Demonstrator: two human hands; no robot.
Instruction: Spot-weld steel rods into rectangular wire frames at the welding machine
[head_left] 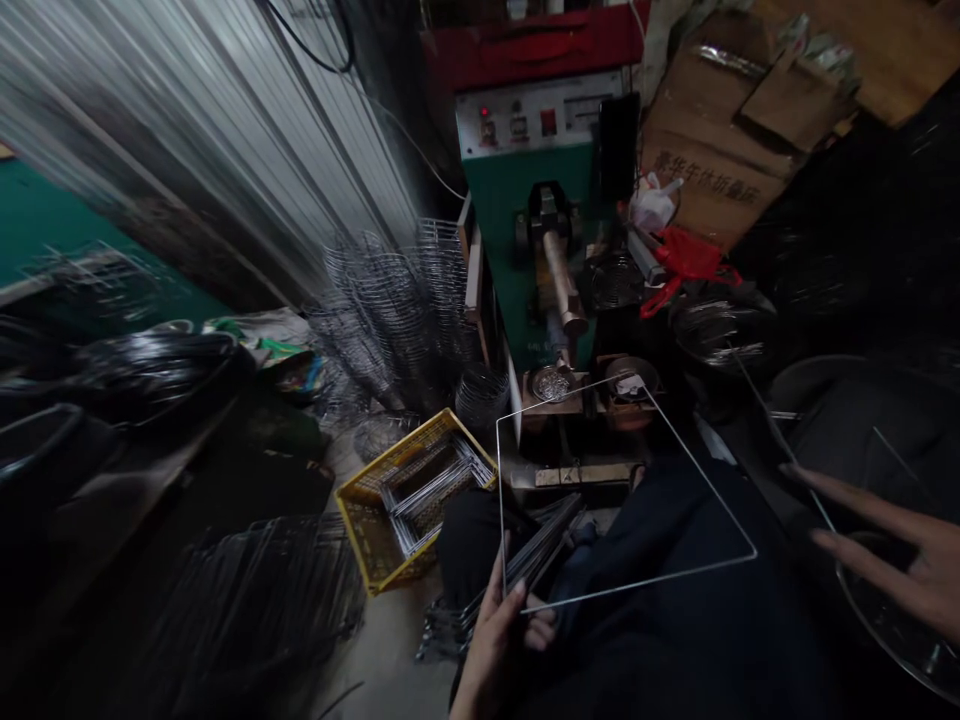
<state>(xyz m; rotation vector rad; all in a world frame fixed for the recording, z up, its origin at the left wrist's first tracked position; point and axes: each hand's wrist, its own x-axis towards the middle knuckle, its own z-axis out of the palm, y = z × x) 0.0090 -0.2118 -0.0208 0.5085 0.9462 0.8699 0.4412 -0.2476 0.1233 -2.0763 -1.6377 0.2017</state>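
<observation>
My left hand point(502, 625) is closed on one corner of a thin four-sided wire frame point(637, 590), which is held up over my dark-clothed lap. Out at the right, my right hand point(892, 570) has its fingers stretched apart. A thin metal rod point(765, 405) runs down between those fingers; whether they touch it I cannot tell. Below the right hand is a round basin point(877, 640), partly hidden in shadow. Beside my left hand, a bundle of wire pieces point(551, 545) lies by my leg.
A green machine point(495, 240) with a copper-coloured arm point(559, 270) stands ahead. A yellow crate point(356, 540) of wire frames sits left of my legs. Wire racks point(375, 300) are stacked behind it. Dark frames point(255, 600) lie lower left; a cardboard box point(697, 150) stands at back right.
</observation>
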